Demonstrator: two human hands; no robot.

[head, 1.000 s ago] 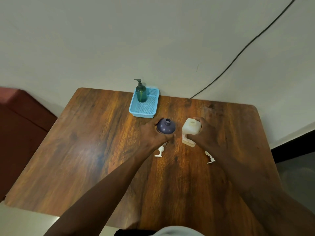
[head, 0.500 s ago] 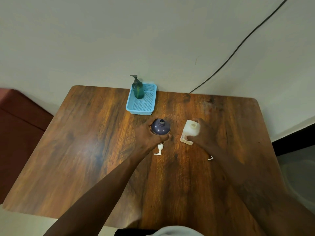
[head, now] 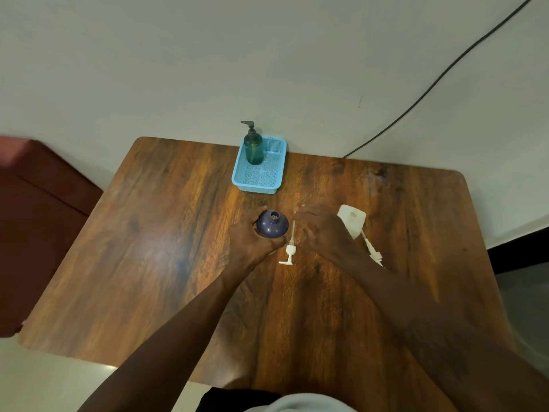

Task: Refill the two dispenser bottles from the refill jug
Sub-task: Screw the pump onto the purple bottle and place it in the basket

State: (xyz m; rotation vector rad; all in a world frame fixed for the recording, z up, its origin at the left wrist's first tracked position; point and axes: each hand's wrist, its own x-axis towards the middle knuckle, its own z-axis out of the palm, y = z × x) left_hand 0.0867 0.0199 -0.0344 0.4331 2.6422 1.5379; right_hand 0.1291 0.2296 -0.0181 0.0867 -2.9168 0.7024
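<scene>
A round purple bottle (head: pixel 272 225) stands uncapped at the middle of the wooden table (head: pixel 166 251), and my left hand (head: pixel 249 240) grips its left side. To its right stands a white squarish bottle (head: pixel 352 219), also uncapped. My right hand (head: pixel 322 231) hovers between the two bottles with loosely spread fingers, holding nothing and apart from the white bottle. One white pump head (head: pixel 289 253) lies below the purple bottle, its tube pointing away from me. A second white pump (head: pixel 373 251) lies beside my right wrist.
A blue mesh basket (head: pixel 269 181) sits at the table's far edge with a green pump bottle (head: pixel 253 147) standing in its back left corner. A black cable (head: pixel 439 75) runs down the wall behind. A dark red seat (head: pixel 38 221) is left of the table.
My right hand set the white bottle down, let go of it and moved left into the gap between the bottles. My left hand stayed on the purple bottle.
</scene>
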